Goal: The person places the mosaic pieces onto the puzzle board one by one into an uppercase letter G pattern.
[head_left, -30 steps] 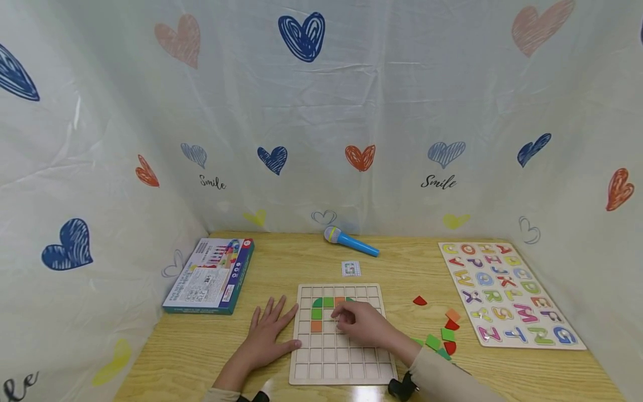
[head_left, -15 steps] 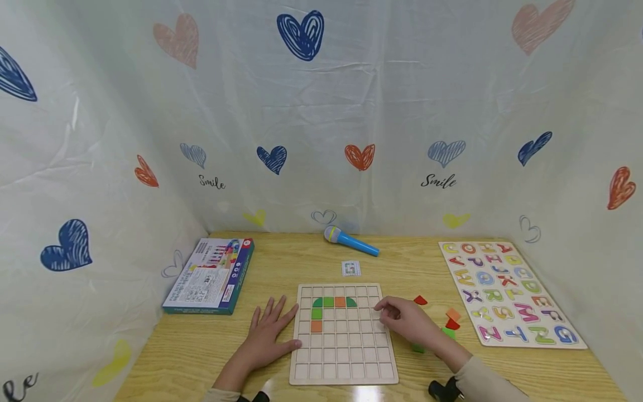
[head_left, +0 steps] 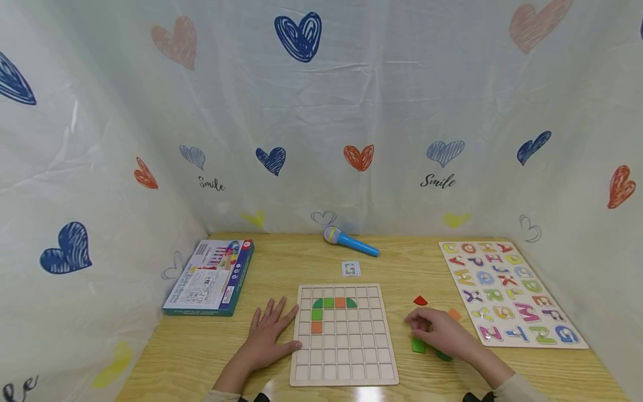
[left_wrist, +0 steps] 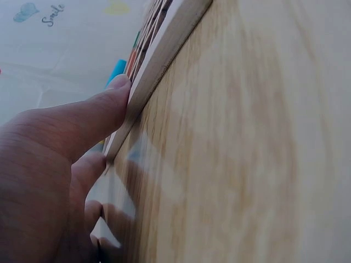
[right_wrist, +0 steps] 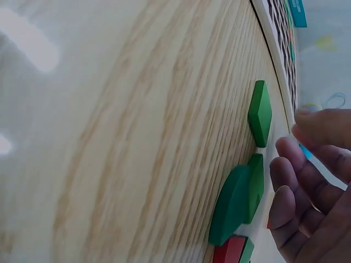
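Left hand (head_left: 266, 338) at a wooden grid board (head_left: 349, 354), right hand (head_left: 443, 333) over loose tiles.
The left hand lies spread and released on the worktop (head_left: 281, 257), thumb and forefinger touching the board's left edge. The right hand is raised with loosely bent fingers, and nothing shows in its grasp; near it lie a light green square tile (head_left: 418, 346), a dark green quarter-circle tile (head_left: 444, 355), a red quarter-circle tile (head_left: 420, 301) and an orange square tile (head_left: 454, 314). On the board, four tiles run in a row, green quarter-circles at both ends, with a light green square (head_left: 317, 314) and an orange square (head_left: 316, 328) down the left. Beyond it lie a small patterned card (head_left: 351, 268) and a blue toy microphone (head_left: 351, 242).
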A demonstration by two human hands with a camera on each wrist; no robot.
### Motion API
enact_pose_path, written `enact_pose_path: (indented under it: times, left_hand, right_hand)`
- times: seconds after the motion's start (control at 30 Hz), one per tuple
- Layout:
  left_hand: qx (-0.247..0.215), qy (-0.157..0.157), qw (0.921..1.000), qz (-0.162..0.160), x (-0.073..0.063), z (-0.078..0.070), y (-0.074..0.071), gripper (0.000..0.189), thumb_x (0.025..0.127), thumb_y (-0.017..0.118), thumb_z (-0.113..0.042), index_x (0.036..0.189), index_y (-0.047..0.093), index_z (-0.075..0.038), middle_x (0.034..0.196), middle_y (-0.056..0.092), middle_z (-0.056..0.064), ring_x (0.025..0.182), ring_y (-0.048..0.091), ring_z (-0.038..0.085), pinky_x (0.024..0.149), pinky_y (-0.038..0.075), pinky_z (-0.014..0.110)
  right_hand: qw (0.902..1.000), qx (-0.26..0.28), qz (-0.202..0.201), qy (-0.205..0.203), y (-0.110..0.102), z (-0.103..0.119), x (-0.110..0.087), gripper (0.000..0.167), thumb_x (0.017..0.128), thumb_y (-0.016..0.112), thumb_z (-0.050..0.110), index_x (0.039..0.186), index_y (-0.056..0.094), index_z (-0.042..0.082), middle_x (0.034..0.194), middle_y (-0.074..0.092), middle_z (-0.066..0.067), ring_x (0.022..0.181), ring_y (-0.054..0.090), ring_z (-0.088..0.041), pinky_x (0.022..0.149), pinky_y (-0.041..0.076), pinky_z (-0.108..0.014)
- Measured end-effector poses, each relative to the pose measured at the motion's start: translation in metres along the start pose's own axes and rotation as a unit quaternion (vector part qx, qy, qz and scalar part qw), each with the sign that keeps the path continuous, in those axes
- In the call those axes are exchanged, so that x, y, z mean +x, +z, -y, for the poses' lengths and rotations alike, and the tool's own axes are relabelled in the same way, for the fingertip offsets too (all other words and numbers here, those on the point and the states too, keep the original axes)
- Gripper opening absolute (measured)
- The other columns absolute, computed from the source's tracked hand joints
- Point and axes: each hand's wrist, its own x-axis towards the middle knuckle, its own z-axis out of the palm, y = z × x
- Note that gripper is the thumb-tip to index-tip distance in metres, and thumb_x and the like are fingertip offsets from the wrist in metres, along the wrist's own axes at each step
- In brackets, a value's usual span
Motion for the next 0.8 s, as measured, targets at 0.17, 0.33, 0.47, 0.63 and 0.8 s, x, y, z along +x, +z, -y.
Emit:
enact_pose_path:
  times: [0.17,0.33,0.47,0.63,0.8]
  left_hand:
    - [0.001,-0.001,1.0000,0.000,0.000,-0.001,0.000,0.082,0.090,0.065,-0.062,0.158,0.041,-0.022,0.168,0.019,0.016,0.155,0.002,0.043,0.119,-0.006,0.066]
    - [0.000,0.000,1.0000,0.003,-0.001,-0.002,-0.001,0.082,0.091,0.065,-0.061,0.158,0.041,-0.021,0.168,0.018,0.016,0.155,0.002,0.043,0.119,-0.006,0.065]
    - [0.000,0.000,1.0000,0.002,-0.001,-0.002,-0.001,0.082,0.091,0.065,-0.061,0.158,0.041,-0.021,0.168,0.019,0.016,0.155,0.002,0.043,0.119,-0.006,0.066]
    - [0.000,0.001,1.0000,0.001,-0.001,-0.001,-0.001,0.082,0.090,0.065,-0.061,0.158,0.041,-0.021,0.168,0.019,0.016,0.155,0.002,0.043,0.119,-0.006,0.066]
    - [0.002,0.001,1.0000,0.001,0.000,0.000,0.000,0.082,0.090,0.065,-0.062,0.158,0.040,-0.022,0.168,0.018,0.016,0.155,0.002,0.043,0.119,-0.006,0.066]
  right_hand:
    - [0.9995,-0.016,0.016,-0.021,-0.002,-0.004,-0.009,0.030,0.090,0.079,0.024,0.116,0.071,0.011,0.104,0.067,0.004,0.083,0.055,-0.002,0.071,0.051,-0.025]
    - [0.9984,-0.034,0.037,-0.025,-0.003,-0.004,-0.015,0.035,0.086,0.082,0.029,0.115,0.070,0.015,0.106,0.064,0.006,0.087,0.053,-0.004,0.075,0.050,-0.026]
    - [0.9979,-0.037,0.046,-0.026,-0.003,-0.004,-0.014,0.027,0.087,0.082,0.022,0.110,0.070,0.015,0.098,0.062,0.008,0.084,0.053,-0.004,0.073,0.049,-0.026]
    - [0.9979,-0.055,0.029,-0.018,0.000,-0.005,-0.010,0.020,0.088,0.080,0.018,0.106,0.071,0.016,0.097,0.063,0.009,0.082,0.053,-0.002,0.071,0.050,-0.025]
    - [0.9964,-0.082,-0.003,-0.018,0.003,-0.001,-0.004,0.019,0.089,0.079,0.018,0.106,0.070,0.021,0.099,0.063,0.012,0.085,0.054,-0.003,0.074,0.050,-0.026]
